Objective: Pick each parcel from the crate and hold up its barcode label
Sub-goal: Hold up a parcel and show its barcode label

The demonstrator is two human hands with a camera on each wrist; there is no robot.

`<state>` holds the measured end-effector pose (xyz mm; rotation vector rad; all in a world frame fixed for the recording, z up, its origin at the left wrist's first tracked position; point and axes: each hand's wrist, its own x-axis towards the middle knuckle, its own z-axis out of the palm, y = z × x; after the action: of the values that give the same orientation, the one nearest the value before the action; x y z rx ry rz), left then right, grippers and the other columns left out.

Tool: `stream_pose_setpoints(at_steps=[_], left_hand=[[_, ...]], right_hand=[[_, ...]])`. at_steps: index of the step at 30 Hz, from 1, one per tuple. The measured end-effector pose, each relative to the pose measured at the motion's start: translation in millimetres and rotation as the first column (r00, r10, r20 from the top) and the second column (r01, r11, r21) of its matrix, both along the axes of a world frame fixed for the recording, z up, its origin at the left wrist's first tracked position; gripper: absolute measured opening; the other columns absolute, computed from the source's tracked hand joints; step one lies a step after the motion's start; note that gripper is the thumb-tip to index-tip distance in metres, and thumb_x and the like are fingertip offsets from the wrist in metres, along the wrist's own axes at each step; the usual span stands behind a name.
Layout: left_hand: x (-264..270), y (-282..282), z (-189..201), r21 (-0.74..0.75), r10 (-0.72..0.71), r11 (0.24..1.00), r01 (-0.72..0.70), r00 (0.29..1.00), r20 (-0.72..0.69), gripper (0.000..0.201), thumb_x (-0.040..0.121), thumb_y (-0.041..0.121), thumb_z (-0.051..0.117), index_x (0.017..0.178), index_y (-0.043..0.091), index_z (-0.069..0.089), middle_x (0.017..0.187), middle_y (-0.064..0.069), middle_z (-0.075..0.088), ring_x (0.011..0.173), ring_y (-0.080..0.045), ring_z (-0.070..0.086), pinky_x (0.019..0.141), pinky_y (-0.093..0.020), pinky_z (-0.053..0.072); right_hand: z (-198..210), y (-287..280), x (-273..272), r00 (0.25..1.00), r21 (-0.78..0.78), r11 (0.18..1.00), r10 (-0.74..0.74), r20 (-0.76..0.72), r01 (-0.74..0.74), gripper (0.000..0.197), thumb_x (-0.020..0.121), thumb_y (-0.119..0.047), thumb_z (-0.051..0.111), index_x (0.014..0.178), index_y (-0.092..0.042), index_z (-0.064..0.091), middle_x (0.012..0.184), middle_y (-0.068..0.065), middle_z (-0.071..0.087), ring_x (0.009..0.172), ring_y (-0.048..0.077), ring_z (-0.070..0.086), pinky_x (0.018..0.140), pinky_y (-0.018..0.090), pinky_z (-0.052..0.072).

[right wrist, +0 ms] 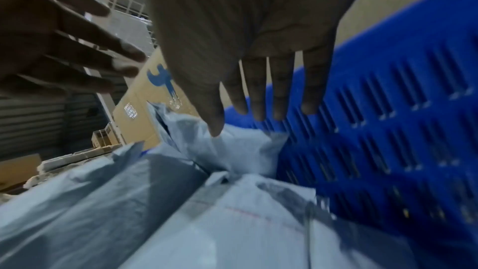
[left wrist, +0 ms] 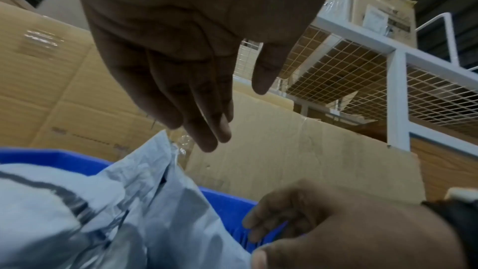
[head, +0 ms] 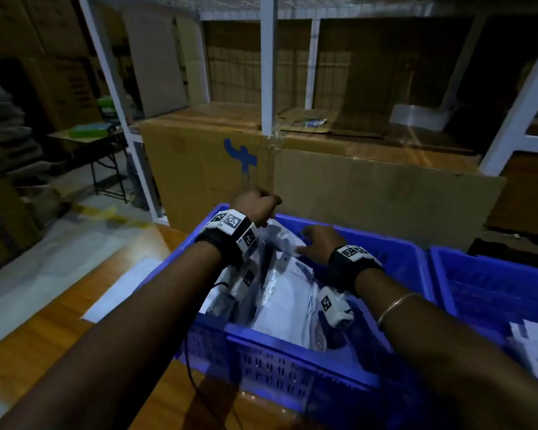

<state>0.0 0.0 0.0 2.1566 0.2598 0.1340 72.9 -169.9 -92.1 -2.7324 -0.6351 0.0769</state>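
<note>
A blue slotted crate (head: 292, 346) (right wrist: 388, 109) holds several grey-white poly parcels (head: 286, 293) (right wrist: 232, 222). One parcel (head: 280, 231) (left wrist: 160, 161) stands tilted against the far wall, its corner above the rim. My left hand (head: 255, 206) (left wrist: 181, 69) hovers just above that corner with straight fingers and holds nothing. My right hand (head: 319, 243) (right wrist: 258, 58) is inside the crate by the far wall, fingers spread and straight, with the thumb tip touching the tilted parcel. No barcode label shows in any view.
A second blue crate (head: 479, 283) with white parcels (head: 534, 346) stands to the right. Large cardboard boxes (head: 199, 169) and a white rack post (head: 267, 72) rise right behind the crates. Both crates sit on a wooden tabletop (head: 44, 336), where a white sheet (head: 118, 283) lies.
</note>
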Motion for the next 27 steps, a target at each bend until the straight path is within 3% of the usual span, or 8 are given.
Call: stream_pose_setpoints(at_steps=[8,11,14,16,19,21,24,27], left_hand=[[1,3,-11,0.023,0.032,0.999,-0.032,0.999,0.025,0.030,0.089,0.035,0.056,0.081,0.007,0.066,0.091,-0.021,0.072,0.077,-0.035,0.067,0.070,-0.037,0.050],[11,4,-15,-0.003,0.029,1.000,-0.029,0.999,0.030,0.032,0.089,0.035,0.058,0.086,0.005,0.067,0.092,-0.023,0.071,0.075,-0.033,0.066,0.077,-0.041,0.054],[24,6,-15,0.061,0.012,0.998,-0.014,0.999,0.040,0.030,0.090,0.031,0.061,0.090,0.003,0.071,0.093,-0.019,0.071,0.087,-0.035,0.067,0.083,-0.042,0.055],[31,5,-15,0.117,0.008,0.993,-0.015,0.998,0.060,0.025,0.090,0.030,0.061,0.099,0.009,0.071,0.099,-0.012,0.071,0.094,-0.029,0.065,0.087,-0.040,0.052],[41,2,-20,0.136,0.022,0.990,-0.038,0.992,0.121,0.027,0.088,0.031,0.063,0.108,0.014,0.068,0.110,-0.007,0.068,0.103,-0.025,0.062,0.091,-0.034,0.049],[47,-1,-23,0.133,0.010,0.991,-0.030,0.989,0.149,0.033,0.088,0.030,0.062,0.116,0.012,0.065,0.115,-0.009,0.066,0.106,-0.026,0.060,0.089,-0.030,0.046],[57,-6,-26,0.111,-0.023,0.994,0.002,0.983,0.184,0.041,0.086,0.035,0.062,0.119,0.011,0.064,0.118,-0.012,0.065,0.110,-0.028,0.059,0.091,-0.033,0.046],[66,-12,-26,0.085,-0.032,0.996,0.016,0.982,0.185,0.043,0.084,0.034,0.063,0.121,0.012,0.063,0.120,-0.012,0.065,0.112,-0.029,0.059,0.095,-0.037,0.047]], right_hand=[[-19,11,9,0.998,0.072,0.997,0.017,-0.055,-0.013,0.042,0.085,-0.045,0.066,0.119,-0.020,0.058,0.121,0.008,0.064,0.108,0.029,0.060,0.083,0.034,0.048],[-24,11,14,0.999,0.066,0.998,0.012,-0.047,-0.009,0.030,0.088,-0.036,0.066,0.113,-0.022,0.061,0.118,0.008,0.066,0.106,0.029,0.061,0.077,0.031,0.044],[-26,8,20,0.999,0.076,0.997,-0.007,-0.043,0.010,0.019,0.090,-0.032,0.062,0.106,-0.021,0.060,0.115,0.009,0.066,0.105,0.030,0.061,0.075,0.032,0.041],[-23,4,21,0.999,0.100,0.994,-0.027,-0.045,0.032,0.018,0.092,-0.031,0.061,0.107,-0.021,0.059,0.116,0.009,0.065,0.107,0.030,0.061,0.077,0.032,0.041],[-15,-7,20,0.998,0.202,0.977,-0.056,-0.032,0.061,0.024,0.093,-0.030,0.060,0.112,-0.016,0.060,0.119,0.012,0.064,0.110,0.030,0.059,0.080,0.030,0.039],[-8,-17,18,0.997,0.286,0.955,-0.071,-0.018,0.073,0.020,0.094,-0.029,0.058,0.108,-0.014,0.061,0.115,0.012,0.065,0.108,0.030,0.059,0.080,0.031,0.041],[6,-34,13,0.990,0.424,0.898,-0.137,0.018,0.116,0.011,0.094,-0.025,0.060,0.094,-0.014,0.061,0.102,0.011,0.067,0.097,0.026,0.060,0.073,0.029,0.038],[17,-52,12,0.973,0.555,0.819,-0.219,0.070,0.145,0.012,0.091,-0.023,0.065,0.097,-0.013,0.064,0.093,0.006,0.068,0.089,0.023,0.060,0.070,0.027,0.035]])
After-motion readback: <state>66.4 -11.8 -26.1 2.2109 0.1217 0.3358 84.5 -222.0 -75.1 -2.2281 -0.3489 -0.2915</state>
